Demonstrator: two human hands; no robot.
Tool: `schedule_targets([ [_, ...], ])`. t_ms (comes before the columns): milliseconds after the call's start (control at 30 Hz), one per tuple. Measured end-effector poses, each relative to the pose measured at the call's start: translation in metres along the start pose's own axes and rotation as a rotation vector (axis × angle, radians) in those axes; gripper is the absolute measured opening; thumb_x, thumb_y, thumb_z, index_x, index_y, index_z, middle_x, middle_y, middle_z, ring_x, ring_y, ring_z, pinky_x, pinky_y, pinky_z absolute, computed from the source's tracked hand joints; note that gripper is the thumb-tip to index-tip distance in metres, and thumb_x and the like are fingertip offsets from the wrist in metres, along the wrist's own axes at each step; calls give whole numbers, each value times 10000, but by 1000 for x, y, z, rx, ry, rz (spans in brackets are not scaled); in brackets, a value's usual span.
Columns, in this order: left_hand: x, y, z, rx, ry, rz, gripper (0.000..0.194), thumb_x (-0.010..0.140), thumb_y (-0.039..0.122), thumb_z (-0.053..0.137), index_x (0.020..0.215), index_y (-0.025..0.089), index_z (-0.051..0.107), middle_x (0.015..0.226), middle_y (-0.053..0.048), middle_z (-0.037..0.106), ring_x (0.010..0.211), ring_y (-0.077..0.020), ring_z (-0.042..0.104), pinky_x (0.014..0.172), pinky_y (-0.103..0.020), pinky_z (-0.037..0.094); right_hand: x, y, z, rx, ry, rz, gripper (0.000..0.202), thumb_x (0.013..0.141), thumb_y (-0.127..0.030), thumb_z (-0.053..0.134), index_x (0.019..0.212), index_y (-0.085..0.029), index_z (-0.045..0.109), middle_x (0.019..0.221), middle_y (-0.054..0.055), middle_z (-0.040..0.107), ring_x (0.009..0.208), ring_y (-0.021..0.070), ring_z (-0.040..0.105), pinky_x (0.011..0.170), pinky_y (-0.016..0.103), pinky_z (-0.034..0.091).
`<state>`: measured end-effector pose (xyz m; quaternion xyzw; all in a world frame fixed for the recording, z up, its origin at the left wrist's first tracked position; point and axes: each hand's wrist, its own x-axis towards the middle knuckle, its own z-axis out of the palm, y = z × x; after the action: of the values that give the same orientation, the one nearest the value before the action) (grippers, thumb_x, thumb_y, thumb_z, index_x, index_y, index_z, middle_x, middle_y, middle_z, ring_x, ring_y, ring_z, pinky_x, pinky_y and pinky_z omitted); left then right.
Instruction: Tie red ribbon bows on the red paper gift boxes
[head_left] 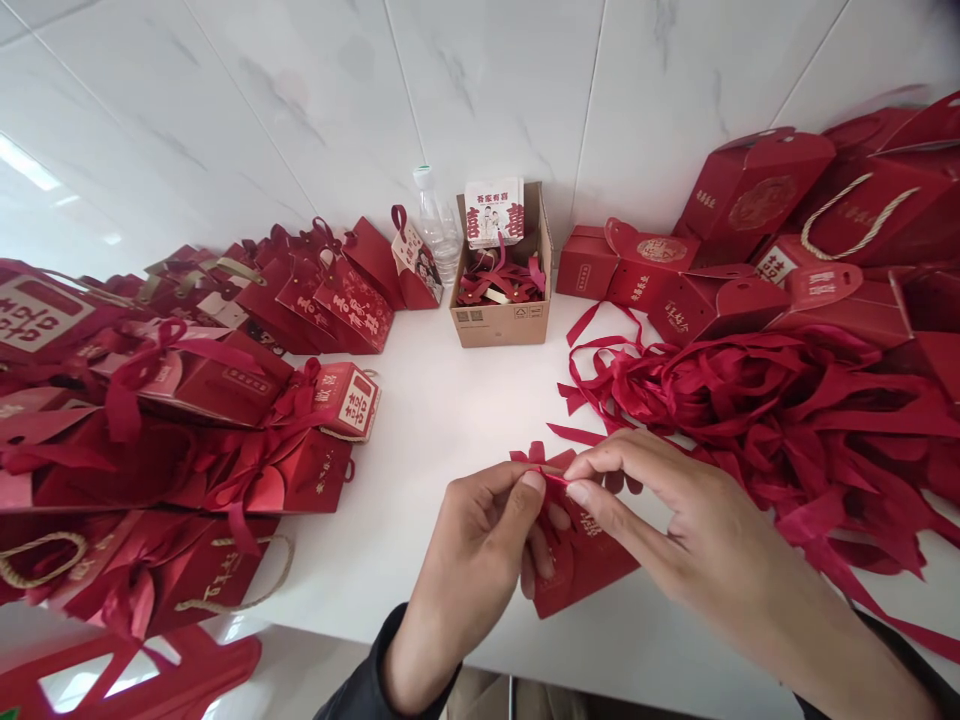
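A red gift box (592, 555) with pale printed characters lies near the front edge of the white table, under both hands. My left hand (487, 545) pinches a red ribbon (553, 477) at the box's top between thumb and forefinger, its other fingers curled against the box. From the other side, my right hand (675, 515) grips the same ribbon between thumb and fingertips. The stretch between the two pinches is short. Fingers cover part of the box's top, so how the ribbon runs there is hidden.
A heap of loose red ribbons (750, 400) spreads to the right, with red boxes (757, 185) stacked behind. Ribboned red boxes (202, 385) crowd the left. At the back stand a cardboard box (499, 327) of small red items and a clear plastic bottle (437, 225), before a tiled wall.
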<state>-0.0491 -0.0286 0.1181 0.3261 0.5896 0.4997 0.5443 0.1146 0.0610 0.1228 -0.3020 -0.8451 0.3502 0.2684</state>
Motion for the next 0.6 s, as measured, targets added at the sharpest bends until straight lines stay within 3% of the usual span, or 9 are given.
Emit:
schedule_targets([
  [200,0,0,-1,-14,-31,-3,434,927,536,721,1090,136,767,605,9,604,512,-109,522,504,-223,455,-1,2,4,1,-4,-16,112,1023,-222,576,950,-273,644,934,4,733,869,177,725,714,300,579],
  [367,1,-4,-2,-56,-22,26,434,967,540,672,974,126,800,684,-13,622,481,-88,518,439,-203,437,0,2,5,-7,-5,-14,128,1032,-203,563,945,-266,633,913,-7,727,850,164,719,729,295,577],
  [600,1,-5,-8,-70,-3,-15,424,985,517,662,1071,119,781,612,-21,660,499,-116,578,501,-225,488,-8,4,4,9,-134,-135,149,1043,-157,585,969,-284,615,939,-31,680,910,150,689,804,296,569],
])
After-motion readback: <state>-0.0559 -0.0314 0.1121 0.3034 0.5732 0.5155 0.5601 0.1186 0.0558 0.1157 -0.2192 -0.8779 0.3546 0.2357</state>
